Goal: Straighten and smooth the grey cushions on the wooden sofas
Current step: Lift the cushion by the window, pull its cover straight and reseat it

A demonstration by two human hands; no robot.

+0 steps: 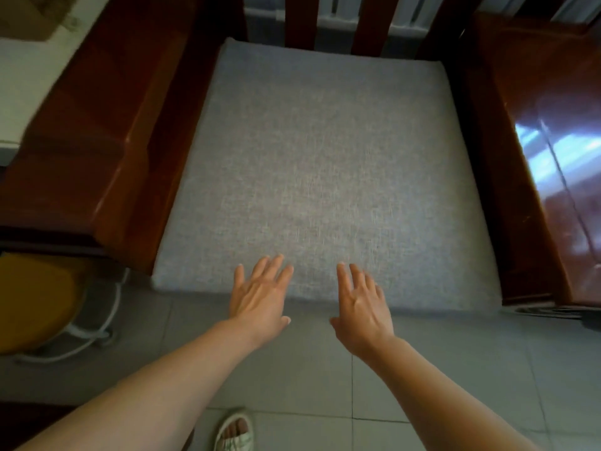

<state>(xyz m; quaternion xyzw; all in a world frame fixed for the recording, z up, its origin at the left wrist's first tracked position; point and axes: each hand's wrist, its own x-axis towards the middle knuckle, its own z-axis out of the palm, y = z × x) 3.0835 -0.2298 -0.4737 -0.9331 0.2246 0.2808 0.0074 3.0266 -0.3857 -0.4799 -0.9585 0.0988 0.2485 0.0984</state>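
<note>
The grey cushion (320, 177) lies flat in the seat of the wooden sofa (107, 131), between its two glossy armrests. The left hand (258, 297) and right hand (362, 304) reach palm-down over the cushion's front edge, fingers straight and spread, gripping nothing; contact cannot be told. No writing shows. A yellow stool (32, 304) stands left, a sandalled foot (234, 431) below.

cushion (325, 164) top open, armrests (97, 125) hemming both sides

Cushion (325, 164) matt woven grey cloth; sofa arm (533, 102) glossy varnished wood; floor (325, 385) smooth tile
</note>
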